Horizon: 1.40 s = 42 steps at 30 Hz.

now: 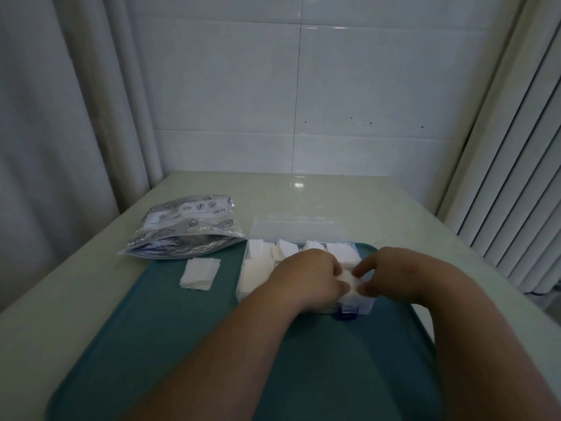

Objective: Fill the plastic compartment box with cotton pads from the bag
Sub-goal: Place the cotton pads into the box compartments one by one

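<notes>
Your left hand [306,278] and your right hand [394,275] meet over the near right compartment of the clear plastic compartment box [365,302]. Both grasp the same wad of white cotton pads [349,281]: the left fingers curl round its left side, and the right thumb and forefinger pinch its right side. The wad sits at the top of that compartment (how deep it reaches I cannot tell; your hands cover it). The box stands on the dark teal plastic tray [182,329], its lid [297,230] open behind it and its blue latch [347,311] facing you. White pads show in the far row and in the near left compartment. A loose stack of white square cotton pads [200,273] lies on the tray left of the box, apart from it. The printed grey resealable bag [188,229] lies mouth open on the pale tabletop [334,196], just beyond that stack.
</notes>
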{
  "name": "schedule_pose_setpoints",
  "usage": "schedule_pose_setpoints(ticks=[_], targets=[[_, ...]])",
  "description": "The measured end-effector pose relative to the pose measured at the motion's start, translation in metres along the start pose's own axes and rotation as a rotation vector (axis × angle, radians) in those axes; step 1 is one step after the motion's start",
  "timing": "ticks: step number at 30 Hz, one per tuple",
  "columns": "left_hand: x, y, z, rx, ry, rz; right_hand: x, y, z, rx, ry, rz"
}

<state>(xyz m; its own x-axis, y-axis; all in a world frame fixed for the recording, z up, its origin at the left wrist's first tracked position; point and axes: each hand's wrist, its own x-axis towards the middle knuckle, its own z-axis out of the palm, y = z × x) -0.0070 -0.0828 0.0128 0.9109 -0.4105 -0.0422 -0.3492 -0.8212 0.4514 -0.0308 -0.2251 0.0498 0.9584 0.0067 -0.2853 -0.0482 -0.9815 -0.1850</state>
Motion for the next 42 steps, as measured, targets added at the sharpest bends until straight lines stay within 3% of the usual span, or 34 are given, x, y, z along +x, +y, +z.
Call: schedule_pose_setpoints(ticks=[7, 13, 27, 36, 42], targets=[[0.003, 0.001, 0.0, 0.012, -0.019, -0.025, 0.006, 0.0, 0.004, -0.015, 0.016, 0.01], [0.003, -0.003, -0.002, -0.052, 0.075, -0.027, 0.02, 0.006, 0.004, 0.147, 0.221, 0.08], [-0.008, -0.018, -0.016, -0.094, 0.264, -0.047, 0.024, 0.003, 0.006, 0.299, 0.38, 0.02], [-0.026, -0.074, -0.048, -0.154, 0.437, -0.193, 0.023, -0.021, 0.018, 0.331, 0.421, -0.095], [-0.035, -0.11, -0.056, 0.091, 0.381, -0.376, 0.017, -0.045, 0.029, 0.328, 0.453, -0.198]])
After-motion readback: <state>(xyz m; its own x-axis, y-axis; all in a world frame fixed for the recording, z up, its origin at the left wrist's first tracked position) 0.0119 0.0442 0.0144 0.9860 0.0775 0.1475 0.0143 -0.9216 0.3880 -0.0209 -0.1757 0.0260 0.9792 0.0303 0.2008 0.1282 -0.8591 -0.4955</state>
